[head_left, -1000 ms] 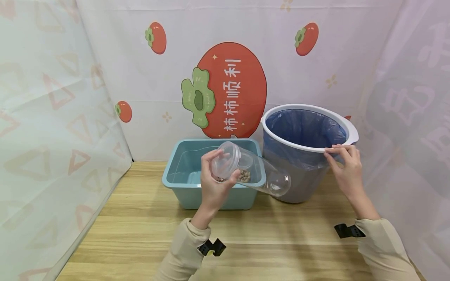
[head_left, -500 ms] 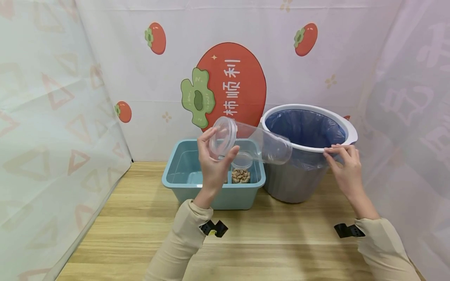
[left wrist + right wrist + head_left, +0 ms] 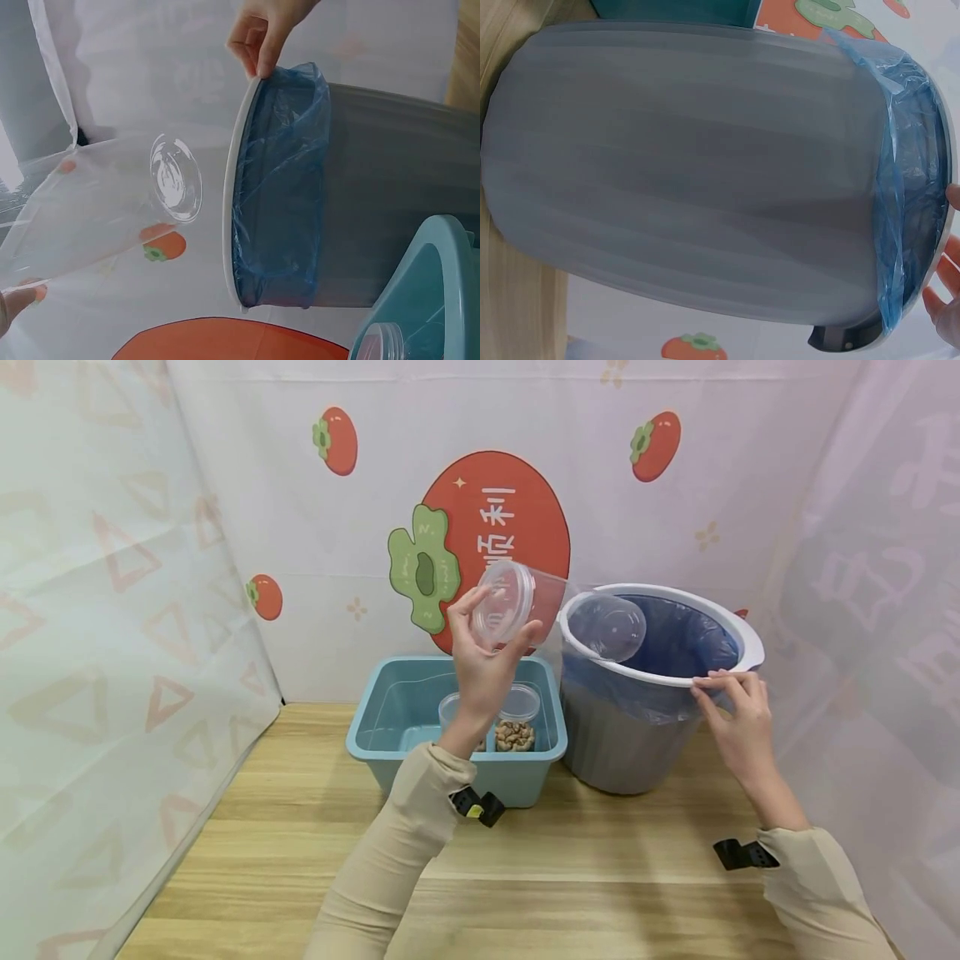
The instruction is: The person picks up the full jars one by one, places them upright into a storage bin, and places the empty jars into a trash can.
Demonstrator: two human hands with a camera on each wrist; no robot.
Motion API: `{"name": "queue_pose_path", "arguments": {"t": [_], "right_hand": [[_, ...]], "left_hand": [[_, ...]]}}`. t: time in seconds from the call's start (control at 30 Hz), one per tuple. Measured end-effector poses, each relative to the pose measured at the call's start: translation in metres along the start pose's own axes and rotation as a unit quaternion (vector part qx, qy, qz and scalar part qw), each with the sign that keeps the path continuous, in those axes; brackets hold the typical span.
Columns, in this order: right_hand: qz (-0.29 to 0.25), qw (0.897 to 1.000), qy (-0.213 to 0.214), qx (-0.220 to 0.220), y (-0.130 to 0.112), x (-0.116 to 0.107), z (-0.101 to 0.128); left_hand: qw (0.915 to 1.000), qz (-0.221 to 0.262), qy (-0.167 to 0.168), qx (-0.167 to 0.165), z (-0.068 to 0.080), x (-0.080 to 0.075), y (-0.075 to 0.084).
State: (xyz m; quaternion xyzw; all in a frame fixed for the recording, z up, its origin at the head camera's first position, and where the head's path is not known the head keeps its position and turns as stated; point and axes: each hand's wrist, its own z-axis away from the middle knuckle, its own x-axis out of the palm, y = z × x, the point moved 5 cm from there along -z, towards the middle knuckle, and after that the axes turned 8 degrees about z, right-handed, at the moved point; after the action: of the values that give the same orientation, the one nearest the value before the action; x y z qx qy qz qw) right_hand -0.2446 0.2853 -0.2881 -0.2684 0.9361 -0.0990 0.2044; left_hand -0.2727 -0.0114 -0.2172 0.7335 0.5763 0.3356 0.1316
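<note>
A makeshift recording booth rather than a lived-in room: thin white fabric sheets printed with small red persimmons (image 3: 335, 440) and one large red persimmon emblem bearing white Chinese characters (image 3: 495, 547) close off the back and both sides of a light wooden bench (image 3: 525, 868). On the bench, just beside each other, stand a pale blue rectangular plastic tub (image 3: 390, 727) and a grey round plastic bin with a white rim and blue liner bag (image 3: 622, 743), staged like props.
</note>
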Motion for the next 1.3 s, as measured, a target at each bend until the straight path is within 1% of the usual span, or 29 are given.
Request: {"name": "queue_pose_path", "arguments": {"t": [0.13,0.3,0.43,0.6,0.7,0.83,0.9,1.0,1.13,1.2,1.3], "right_hand": [[0.0,1.0,-0.001,-0.001,-0.001,0.0,0.0],[0.004,1.0,-0.013,-0.001,-0.002,0.001,-0.001],[0.006,1.0,-0.022,-0.007,-0.002,0.002,-0.001],[0.006,1.0,-0.019,-0.01,-0.001,0.002,-0.001],[0.01,1.0,-0.021,-0.007,-0.001,0.002,-0.001],[0.013,1.0,-0.025,-0.005,-0.002,0.003,0.0],[0.016,0.999,-0.027,-0.005,-0.002,0.002,0.001],[0.015,0.999,-0.028,-0.007,-0.002,0.002,0.001],[0.002,1.0,-0.01,-0.004,-0.002,0.0,0.001],[-0.001,1.0,-0.005,-0.003,-0.002,0.0,0.001],[0.001,1.0,-0.003,-0.002,-0.002,-0.001,0.001]], "left_hand": [[0.9993,-0.035,-0.005,-0.012,-0.006,0.007,-0.007],[0.9971,-0.072,-0.022,-0.01,-0.011,0.014,-0.017],[0.9948,-0.091,-0.045,-0.011,-0.015,0.021,-0.025],[0.9896,-0.115,-0.086,-0.009,-0.02,0.031,-0.034],[0.9834,-0.143,-0.112,0.003,-0.024,0.037,-0.038],[0.9724,-0.184,-0.142,0.017,-0.027,0.045,-0.045],[0.9676,-0.197,-0.157,0.017,-0.027,0.049,-0.049],[0.9576,-0.224,-0.181,0.012,-0.026,0.056,-0.055],[0.9433,-0.259,-0.208,-0.003,-0.024,0.062,-0.063],[0.9389,-0.268,-0.215,-0.013,-0.022,0.064,-0.067],[0.9355,-0.272,-0.222,-0.035,-0.02,0.065,-0.072]]}}
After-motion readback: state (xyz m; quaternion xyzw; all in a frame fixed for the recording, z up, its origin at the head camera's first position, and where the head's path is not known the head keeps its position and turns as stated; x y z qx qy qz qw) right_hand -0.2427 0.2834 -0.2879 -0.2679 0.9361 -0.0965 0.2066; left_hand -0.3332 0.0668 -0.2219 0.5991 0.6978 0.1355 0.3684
